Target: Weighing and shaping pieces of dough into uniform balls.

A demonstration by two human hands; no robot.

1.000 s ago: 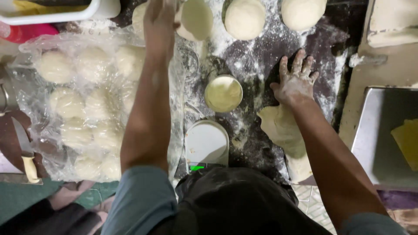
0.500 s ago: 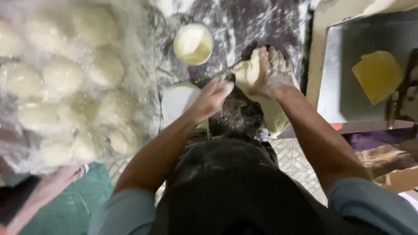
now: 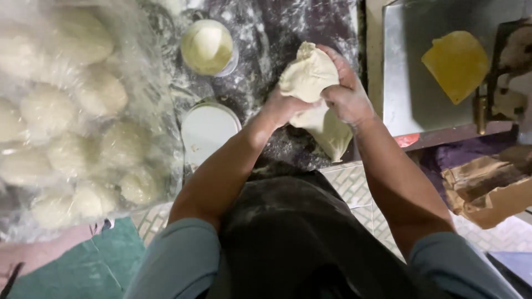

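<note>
I see both hands closed on the pale, soft dough lump (image 3: 310, 75) over the floured dark worktop (image 3: 266, 33): left hand (image 3: 282, 108) beneath, right hand (image 3: 346, 94) fingers wrapped over it. A round flour-filled bowl (image 3: 208, 47) sits at ten o'clock from the dough.

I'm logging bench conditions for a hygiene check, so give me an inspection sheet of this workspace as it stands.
Surface: dark counter, heavily dusted with flour.
Job's things: dough piece held above the counter; more dough beneath it.
Clutter: plastic-covered dough balls, small bowl, round white lid.
Grippers: left hand and right hand both grip the dough piece.
Cables: nothing seen.
Surroundings: metal tray with yellow sheet; tiled floor; brown paper.
</note>
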